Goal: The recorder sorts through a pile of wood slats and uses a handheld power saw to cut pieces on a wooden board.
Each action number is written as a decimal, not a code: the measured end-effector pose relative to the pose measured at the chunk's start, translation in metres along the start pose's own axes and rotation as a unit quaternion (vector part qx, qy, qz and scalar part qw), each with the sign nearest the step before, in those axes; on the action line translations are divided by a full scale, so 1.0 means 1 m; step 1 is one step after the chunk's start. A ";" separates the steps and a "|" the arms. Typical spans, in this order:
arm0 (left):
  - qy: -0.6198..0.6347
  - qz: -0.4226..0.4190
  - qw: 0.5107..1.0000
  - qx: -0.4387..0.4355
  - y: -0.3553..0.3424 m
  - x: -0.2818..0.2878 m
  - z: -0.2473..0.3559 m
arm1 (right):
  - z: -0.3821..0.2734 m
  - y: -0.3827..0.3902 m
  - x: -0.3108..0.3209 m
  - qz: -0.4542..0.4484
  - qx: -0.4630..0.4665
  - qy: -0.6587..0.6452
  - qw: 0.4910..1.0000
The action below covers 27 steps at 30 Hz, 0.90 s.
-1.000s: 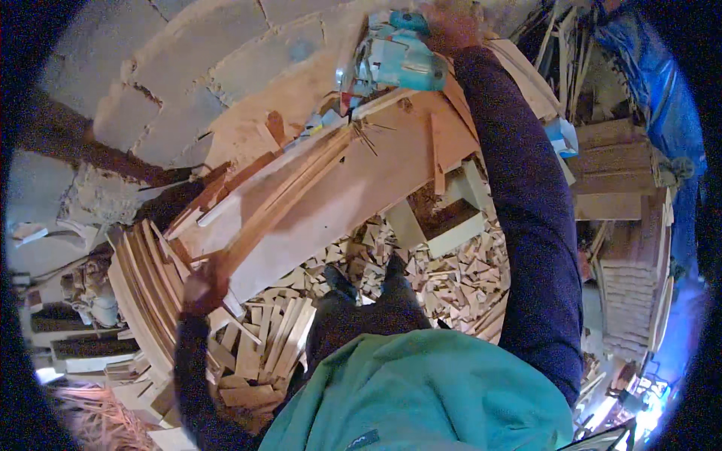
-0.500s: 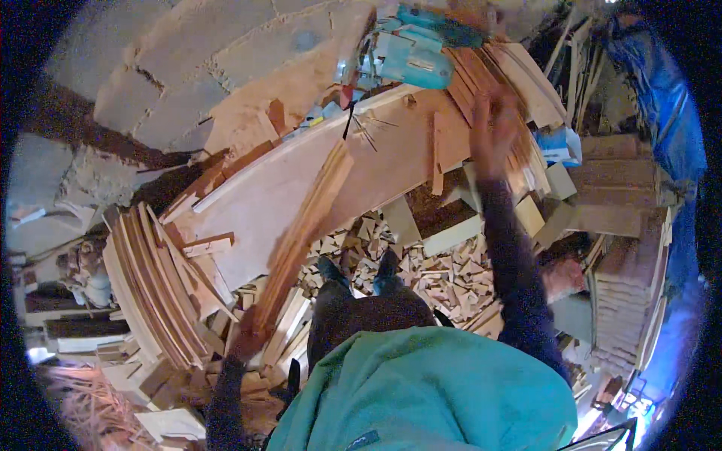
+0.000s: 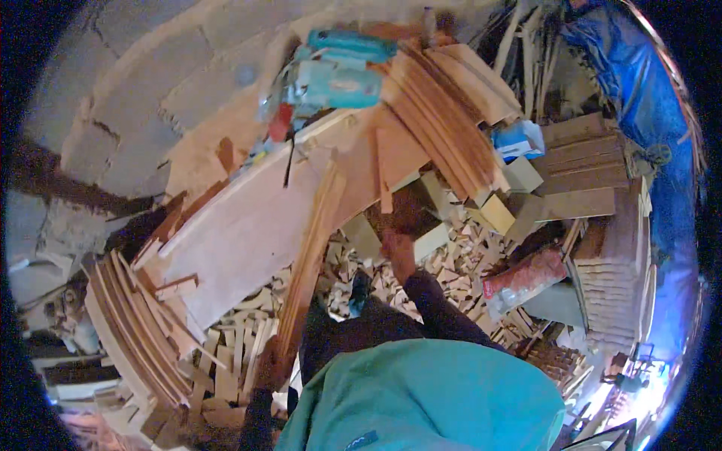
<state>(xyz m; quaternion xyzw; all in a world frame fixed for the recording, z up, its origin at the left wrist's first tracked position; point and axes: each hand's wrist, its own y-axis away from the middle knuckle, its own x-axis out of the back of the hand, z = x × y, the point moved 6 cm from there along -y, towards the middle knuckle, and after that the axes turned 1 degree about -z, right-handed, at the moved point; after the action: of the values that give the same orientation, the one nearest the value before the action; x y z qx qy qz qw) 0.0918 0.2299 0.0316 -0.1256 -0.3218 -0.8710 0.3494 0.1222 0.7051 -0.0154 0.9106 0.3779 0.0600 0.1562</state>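
Observation:
My left hand [image 3: 267, 364] is closed round the near end of a bundle of long wooden strips [image 3: 310, 252]. The strips slant up and away, their far end lying over the pale board [image 3: 237, 214]. Low in front of my body, my right hand [image 3: 398, 248] is dark and blurred, so its fingers cannot be made out. It is close to the lower end of a thin wooden strip [image 3: 382, 177], and whether it touches that strip cannot be told. A teal power tool [image 3: 338, 83] with a red part stands at the board's far edge.
Curved wooden strips [image 3: 444, 124] are stacked right of the tool; another curved stack [image 3: 139, 331] stands at the left. Offcuts [image 3: 459, 255] cover the floor round my feet. Flat pieces [image 3: 613, 278] are piled at the right, beside a blue sheet [image 3: 669, 188] and a red-and-clear bag [image 3: 526, 282].
My right hand has left the curved stack at the far right and come down and left, nearer my body. My left hand still grips the strips. The view has swung to the right.

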 end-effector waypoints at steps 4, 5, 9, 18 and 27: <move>0.405 -0.086 0.910 0.036 -0.070 -0.048 0.076 | 0.008 0.039 -0.046 -0.265 -0.088 -0.035 0.960; 0.374 -0.091 0.922 0.034 -0.095 -0.060 0.094 | 0.003 0.047 -0.057 -0.243 -0.110 -0.109 0.958; 0.170 -0.115 0.951 -0.230 -0.180 -0.125 0.206 | -0.067 0.003 -0.038 0.079 0.114 0.014 0.990; 0.080 -0.098 0.947 -0.295 -0.211 -0.162 0.261 | -0.212 -0.194 0.206 0.202 0.343 0.542 0.740; -0.180 0.033 0.959 -0.218 -0.137 -0.083 0.086 | -0.223 -0.345 0.259 0.107 0.118 0.716 0.680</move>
<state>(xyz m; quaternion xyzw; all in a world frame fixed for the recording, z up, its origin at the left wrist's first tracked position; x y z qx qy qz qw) 0.0569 0.4048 -0.0048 -0.3642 -0.1777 -0.8707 0.2787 0.0238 1.1709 0.0793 0.6349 0.2786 0.6646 -0.2785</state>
